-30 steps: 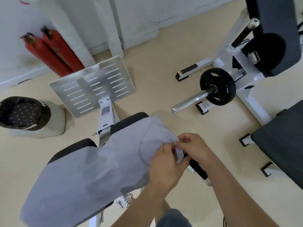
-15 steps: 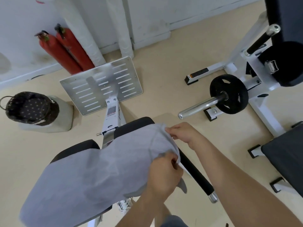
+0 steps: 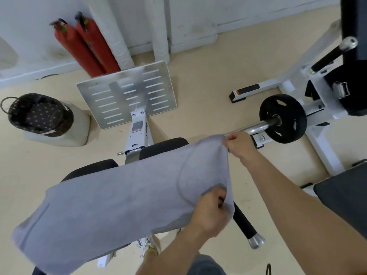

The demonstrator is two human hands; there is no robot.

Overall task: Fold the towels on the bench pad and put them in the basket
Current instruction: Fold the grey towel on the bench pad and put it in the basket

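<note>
The left hand and right hand pinch the towel, stretched lower-left to upper-right.

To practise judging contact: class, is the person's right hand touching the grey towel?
Touching. The head view shows the right hand pinching the far corner of the grey towel.

Bare floor between bench pad and basket is open on the left. Slotted footplate stands just right of basket. Right side crowded: weight plate on chrome bar, black handle jutting out
</note>
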